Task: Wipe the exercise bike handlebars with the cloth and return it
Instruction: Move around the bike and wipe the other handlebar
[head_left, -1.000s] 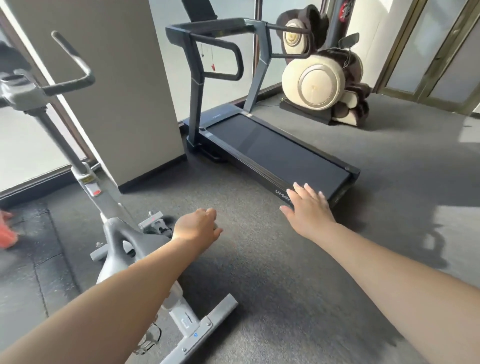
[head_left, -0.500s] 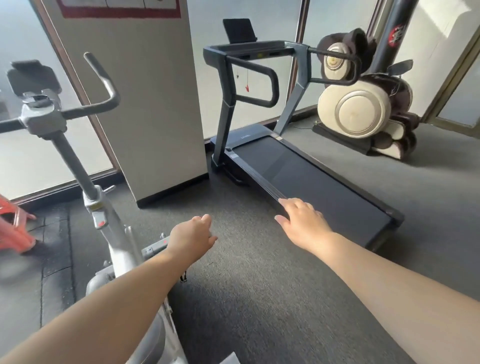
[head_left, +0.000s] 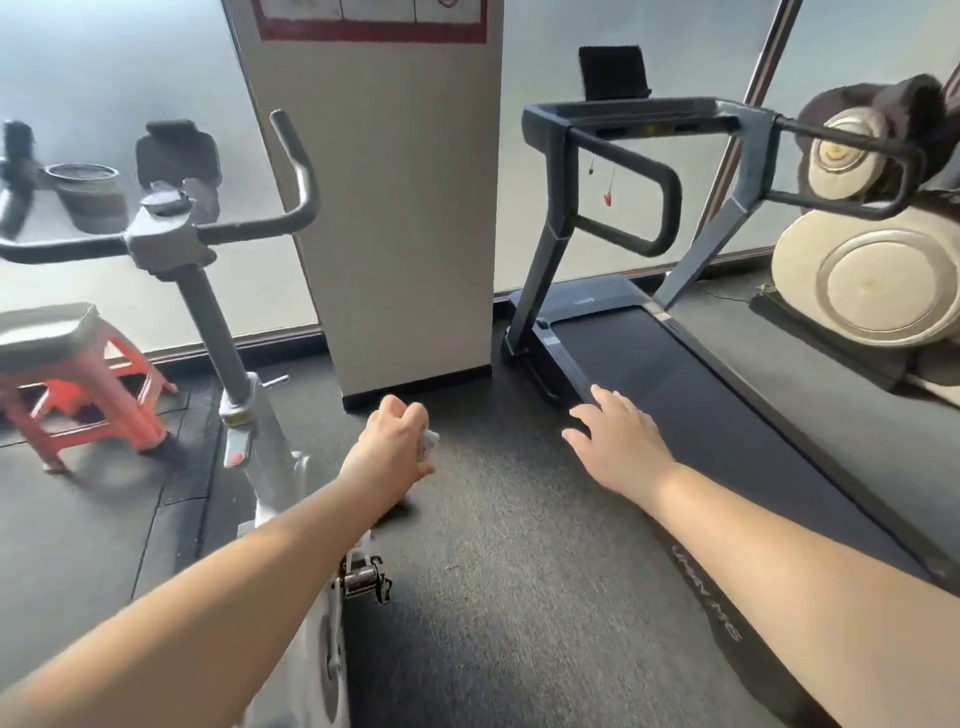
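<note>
The exercise bike's dark handlebars (head_left: 291, 208) stand at the upper left on a grey stem (head_left: 210, 317), above the white frame (head_left: 270, 457). My left hand (head_left: 389, 452) is stretched out over the floor, to the right of the frame and below the handlebars. Its fingers are curled around a small pale bunch, apparently the cloth (head_left: 429, 445), of which only a corner shows. My right hand (head_left: 618, 447) reaches forward with straight, spread fingers and holds nothing, hovering by the treadmill's near left edge.
A treadmill (head_left: 675, 395) runs back on the right, with a massage chair (head_left: 872, 270) behind it. A beige pillar (head_left: 395, 208) stands between bike and treadmill. An orange stool (head_left: 88, 395) sits at the left. A bike pedal (head_left: 363, 577) juts out under my left forearm.
The view has swung up and to the left, bringing the handlebars and the orange stool fully into sight. Both arms stay outstretched; the pale bunch now shows in my left hand.
</note>
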